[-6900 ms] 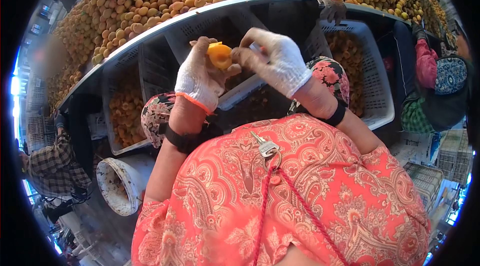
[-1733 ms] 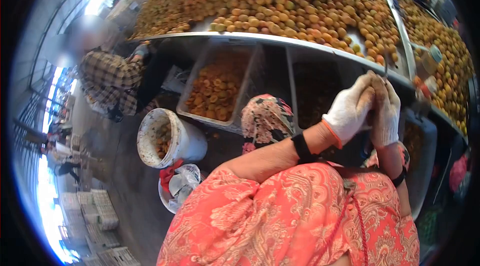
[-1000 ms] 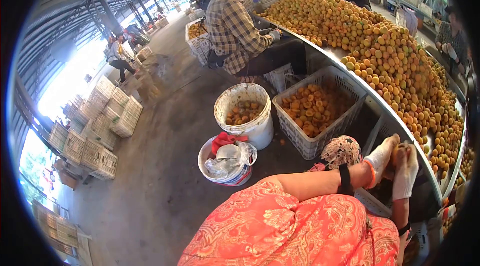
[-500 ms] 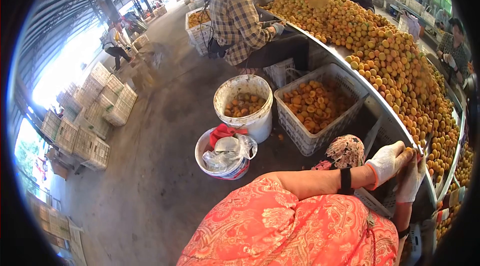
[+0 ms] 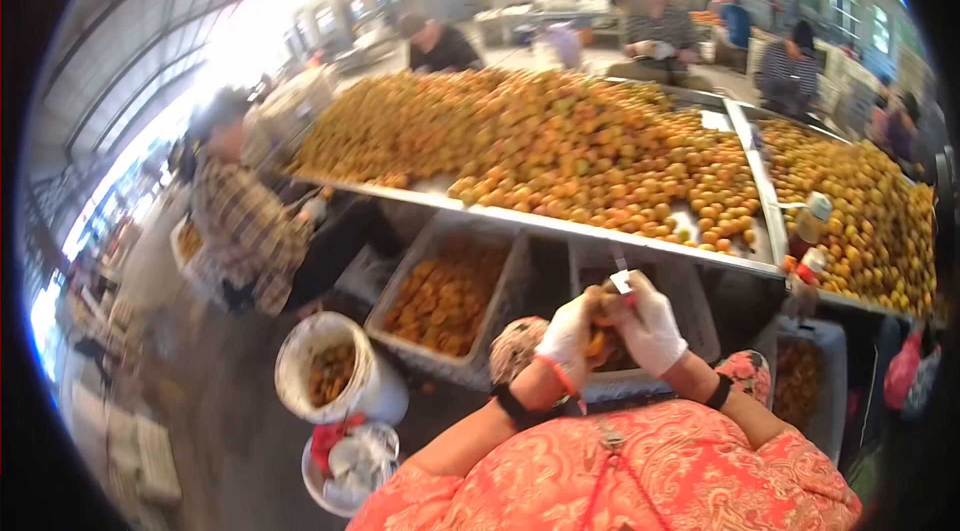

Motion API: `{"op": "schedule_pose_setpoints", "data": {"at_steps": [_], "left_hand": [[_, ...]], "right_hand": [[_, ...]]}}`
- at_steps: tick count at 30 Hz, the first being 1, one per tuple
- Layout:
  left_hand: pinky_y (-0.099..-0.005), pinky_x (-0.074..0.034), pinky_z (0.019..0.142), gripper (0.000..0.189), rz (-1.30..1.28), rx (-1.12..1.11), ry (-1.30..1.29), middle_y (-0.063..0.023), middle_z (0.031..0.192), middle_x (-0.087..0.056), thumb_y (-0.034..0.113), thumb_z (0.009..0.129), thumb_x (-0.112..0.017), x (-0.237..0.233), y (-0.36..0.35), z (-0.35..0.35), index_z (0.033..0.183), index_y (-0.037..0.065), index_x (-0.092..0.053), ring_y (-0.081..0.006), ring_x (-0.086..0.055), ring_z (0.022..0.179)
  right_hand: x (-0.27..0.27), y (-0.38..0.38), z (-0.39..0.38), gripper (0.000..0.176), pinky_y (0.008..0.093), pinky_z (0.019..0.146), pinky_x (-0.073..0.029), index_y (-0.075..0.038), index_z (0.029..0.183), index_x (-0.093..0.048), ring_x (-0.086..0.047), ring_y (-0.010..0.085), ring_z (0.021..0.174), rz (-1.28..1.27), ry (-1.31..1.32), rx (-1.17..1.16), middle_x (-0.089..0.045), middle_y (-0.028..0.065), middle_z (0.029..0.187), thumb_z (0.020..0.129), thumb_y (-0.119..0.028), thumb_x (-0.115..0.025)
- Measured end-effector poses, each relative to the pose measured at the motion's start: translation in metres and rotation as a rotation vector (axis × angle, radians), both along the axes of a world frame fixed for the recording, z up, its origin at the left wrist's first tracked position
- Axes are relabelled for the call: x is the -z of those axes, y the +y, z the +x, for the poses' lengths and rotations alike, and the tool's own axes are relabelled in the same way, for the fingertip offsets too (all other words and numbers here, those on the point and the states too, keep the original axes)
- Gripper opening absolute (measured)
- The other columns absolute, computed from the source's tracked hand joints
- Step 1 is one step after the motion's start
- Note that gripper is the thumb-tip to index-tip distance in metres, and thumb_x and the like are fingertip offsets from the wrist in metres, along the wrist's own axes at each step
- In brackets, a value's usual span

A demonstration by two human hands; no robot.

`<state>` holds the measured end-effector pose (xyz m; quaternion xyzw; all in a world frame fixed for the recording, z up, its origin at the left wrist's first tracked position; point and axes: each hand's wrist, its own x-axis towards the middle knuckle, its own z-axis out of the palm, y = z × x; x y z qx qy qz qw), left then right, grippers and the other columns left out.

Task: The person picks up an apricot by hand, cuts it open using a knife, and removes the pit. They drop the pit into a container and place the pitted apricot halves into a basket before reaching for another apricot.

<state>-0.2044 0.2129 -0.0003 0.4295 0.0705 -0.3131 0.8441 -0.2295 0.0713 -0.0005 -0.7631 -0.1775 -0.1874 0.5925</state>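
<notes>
My left hand (image 5: 568, 339), in a white glove, is closed around an orange apricot (image 5: 598, 343) that my fingers partly cover. Close against it, my gloved right hand (image 5: 648, 329) is closed on what looks like a small knife (image 5: 621, 281), with a bright blade and a bit of red at the grip. Both hands are above a grey crate (image 5: 690, 306) between my knees, and blur hides where the blade meets the fruit. Just beyond them runs the metal edge of a sorting table (image 5: 640, 243), heaped with whole apricots (image 5: 560, 146).
Left of my knees stand a crate of halved apricots (image 5: 440, 306), a white bucket (image 5: 385, 391) with fruit and a smaller bucket (image 5: 318, 481) holding plastic and red cloth. At right is another crate (image 5: 825, 371). A person in a checked shirt (image 5: 250, 221) sits at left; others work across the table.
My view has swung right, toward the table. My hands have come back from the table edge to above the crate, and the knife now shows in my right hand.
</notes>
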Motion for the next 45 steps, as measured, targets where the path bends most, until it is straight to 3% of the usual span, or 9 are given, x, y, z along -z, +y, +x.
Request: {"op": "schedule_pose_setpoints", "data": {"at_steps": [5, 15, 19, 21, 23, 25, 29, 37, 45], "left_hand": [[-0.0242, -0.026, 0.039, 0.027, 0.124, -0.05, -0.049, 0.0049, 0.061, -0.048, 0.041, 0.1, -0.053, -0.001, -0.011, 0.002, 0.087, 0.018, -0.059, -0.0101, -0.04, 0.041], [-0.0287, -0.022, 0.037, 0.041, 0.198, -0.123, -0.118, 0.0008, 0.056, -0.045, 0.046, 0.103, -0.047, -0.02, -0.044, -0.021, 0.083, 0.012, -0.056, -0.0114, -0.034, 0.037], [-0.0273, -0.024, 0.037, 0.039, 0.217, 0.031, -0.294, -0.0011, 0.063, -0.052, 0.045, 0.103, -0.049, -0.014, -0.043, -0.023, 0.088, 0.01, -0.059, -0.0092, -0.036, 0.038], [-0.0255, -0.025, 0.038, 0.034, 0.199, 0.069, -0.334, -0.003, 0.072, -0.059, 0.039, 0.102, -0.052, -0.008, -0.043, -0.019, 0.096, 0.007, -0.062, -0.0078, -0.038, 0.04], [-0.024, -0.027, 0.039, 0.03, 0.25, 0.064, -0.425, -0.0038, 0.078, -0.062, 0.033, 0.102, -0.052, -0.001, -0.043, -0.014, 0.103, 0.006, -0.064, -0.0072, -0.04, 0.043], [-0.0234, -0.028, 0.04, 0.028, 0.271, 0.06, -0.419, -0.0033, 0.077, -0.062, 0.031, 0.102, -0.052, 0.001, -0.044, -0.013, 0.103, 0.006, -0.064, -0.0071, -0.041, 0.044], [-0.023, -0.029, 0.041, 0.027, 0.285, 0.091, -0.438, -0.0023, 0.075, -0.059, 0.03, 0.101, -0.053, 0.005, -0.047, -0.015, 0.103, 0.005, -0.064, -0.0069, -0.042, 0.046], [-0.0262, -0.036, 0.042, 0.034, 0.248, 0.135, -0.388, -0.0013, 0.066, -0.054, 0.036, 0.101, -0.053, 0.007, -0.04, -0.013, 0.089, 0.006, -0.061, -0.0099, -0.047, 0.048], [-0.023, -0.036, 0.046, 0.028, 0.477, 0.242, -0.538, -0.0014, 0.077, -0.059, 0.027, 0.096, -0.061, 0.016, -0.032, -0.003, 0.105, 0.001, -0.067, -0.0069, -0.047, 0.053]], "right_hand": [[-0.019, -0.017, -0.008, 0.028, 0.0349, 0.072, -0.055, -0.003, 0.121, -0.051, -0.072, 0.0276, 0.085, -0.198, 0.084, -0.059, -0.067, 0.0143, 0.083, 0.095, -0.006, -0.061], [-0.006, -0.026, -0.021, 0.018, 0.0436, 0.065, -0.052, -0.004, 0.109, -0.052, -0.066, 0.0432, 0.083, -0.411, 0.063, 0.229, -0.066, 0.023, 0.083, 0.093, -0.007, -0.058], [0.005, -0.037, -0.017, 0.011, 0.0338, 0.054, -0.048, -0.003, 0.105, -0.055, -0.063, 0.0205, 0.061, -0.135, -0.009, 0.252, -0.061, 0.0103, 0.073, 0.095, -0.008, -0.058], [-0.008, -0.039, -0.024, 0.01, 0.0251, 0.047, -0.039, -0.006, 0.106, -0.057, -0.05, 0.0077, 0.054, 0.491, 0.465, 0.061, -0.056, 0.0005, 0.071, 0.096, -0.01, -0.058], [-0.009, -0.046, -0.029, 0.009, 0.0197, 0.045, -0.03, -0.009, 0.106, -0.057, -0.044, 0.0032, 0.051, 0.509, 0.505, 0.003, -0.054, -0.0041, 0.072, 0.097, -0.011, -0.057], [-0.003, -0.055, -0.028, 0.007, 0.0291, 0.054, -0.044, -0.003, 0.098, -0.058, -0.053, 0.0096, 0.063, 0.236, 0.432, 0.026, -0.056, 0.0008, 0.074, 0.093, -0.008, -0.06], [0.013, -0.058, -0.026, 0.006, 0.0299, 0.051, -0.043, -0.004, 0.096, -0.059, -0.054, 0.0144, 0.055, -0.082, 0.083, 0.217, -0.057, 0.0032, 0.071, 0.092, -0.008, -0.062], [0.0, -0.051, -0.03, 0.013, 0.0436, 0.059, -0.048, -0.004, 0.084, -0.055, -0.061, 0.0408, 0.071, -0.493, -0.257, 0.443, -0.056, 0.0197, 0.07, 0.084, -0.009, -0.067], [0.031, -0.062, -0.009, 0.019, 0.0299, 0.059, -0.045, -0.001, 0.083, -0.062, -0.054, 0.0108, 0.062, 0.306, 0.422, 0.306, -0.057, -0.001, 0.067, 0.092, -0.018, -0.065]]}}
